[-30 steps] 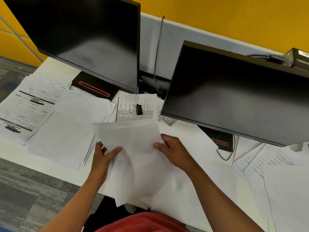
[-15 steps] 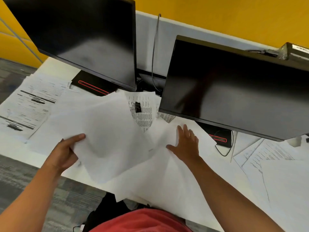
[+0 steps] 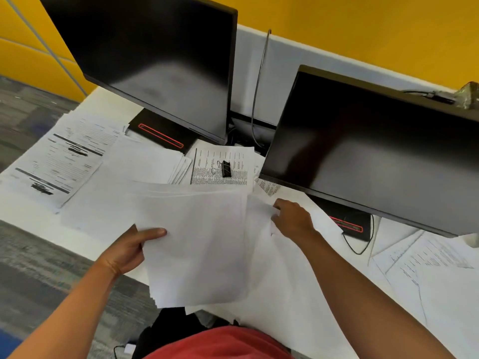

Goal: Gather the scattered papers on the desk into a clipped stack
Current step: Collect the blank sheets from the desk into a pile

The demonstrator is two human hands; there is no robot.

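Observation:
My left hand [image 3: 129, 248] grips the left edge of a stack of blank white sheets [image 3: 197, 244], thumb on top, held above the desk's front edge. My right hand [image 3: 293, 218] pinches the edge of another white sheet [image 3: 259, 211] just right of that stack. A black binder clip [image 3: 226, 168] lies on a printed page [image 3: 220, 165] between the two monitors. More papers lie spread around: a printed pile at the left [image 3: 59, 161], a blank pile [image 3: 134, 167] beside it, and loose sheets at the right [image 3: 427, 263].
Two dark monitors [image 3: 160, 60] [image 3: 375, 141] overhang the white desk [image 3: 23, 208], their black bases [image 3: 160, 134] [image 3: 350, 225] standing among the papers. A cable [image 3: 357, 244] loops by the right base. Grey carpet lies left of the desk; a yellow wall stands behind.
My left hand has brought the stack back toward the middle, in front of me. My right hand, flat on the papers before, now pinches a sheet's edge. The clip and its page show fully again.

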